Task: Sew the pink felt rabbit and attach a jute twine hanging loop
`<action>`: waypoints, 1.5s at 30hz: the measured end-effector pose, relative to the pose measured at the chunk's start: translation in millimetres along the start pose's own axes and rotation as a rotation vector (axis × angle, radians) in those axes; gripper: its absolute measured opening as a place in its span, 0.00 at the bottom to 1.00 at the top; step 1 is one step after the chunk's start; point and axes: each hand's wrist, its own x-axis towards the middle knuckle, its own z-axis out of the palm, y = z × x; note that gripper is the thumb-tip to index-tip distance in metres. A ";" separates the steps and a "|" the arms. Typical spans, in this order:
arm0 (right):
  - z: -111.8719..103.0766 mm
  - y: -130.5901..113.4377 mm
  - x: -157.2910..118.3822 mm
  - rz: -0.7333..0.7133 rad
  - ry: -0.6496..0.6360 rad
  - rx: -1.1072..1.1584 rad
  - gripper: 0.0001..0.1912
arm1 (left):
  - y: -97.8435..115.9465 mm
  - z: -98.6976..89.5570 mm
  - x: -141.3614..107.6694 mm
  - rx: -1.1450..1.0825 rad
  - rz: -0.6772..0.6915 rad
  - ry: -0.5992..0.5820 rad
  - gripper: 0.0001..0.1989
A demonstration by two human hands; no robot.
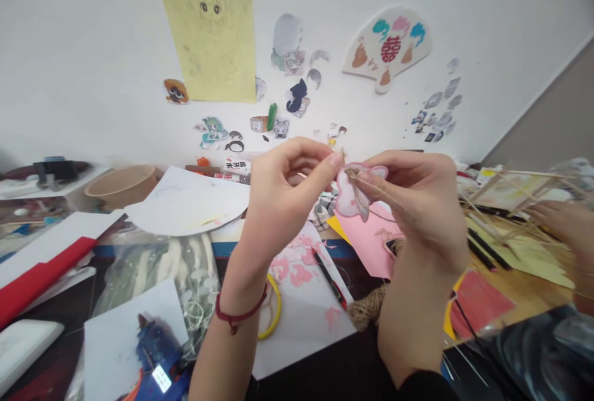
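Both of my hands are raised together above the cluttered table. My right hand (417,203) pinches a small white cutout with a pink edge (346,197), shaped like a butterfly or a flower. A knot of brown twine (353,173) lies against the cutout, under my right thumb, and a strand trails down along that hand. Thumb and forefinger of my left hand (288,197) are pressed together at the cutout's upper left, where a short twine end (343,155) sticks up. Below my right wrist sits a ball of twine (366,309).
A blue glue gun (158,351) lies at lower left on white paper. Pink paper (366,237), a pen (330,280) and a yellow ring-shaped thing (273,308) are beneath my hands. Another person's hand (563,224) is at right, beside a wooden stick frame (505,197).
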 end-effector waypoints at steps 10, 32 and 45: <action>-1.9 -2.0 -2.2 -0.083 0.055 -0.049 0.05 | 2.4 -3.1 1.4 -0.042 -0.049 -0.091 0.09; 13.3 -12.1 -3.9 -0.100 0.053 -0.174 0.02 | -2.3 7.8 0.6 0.105 0.018 0.018 0.03; 6.5 -17.6 -8.2 -0.096 0.114 -0.145 0.03 | -8.3 15.7 4.8 -0.320 -0.234 0.067 0.07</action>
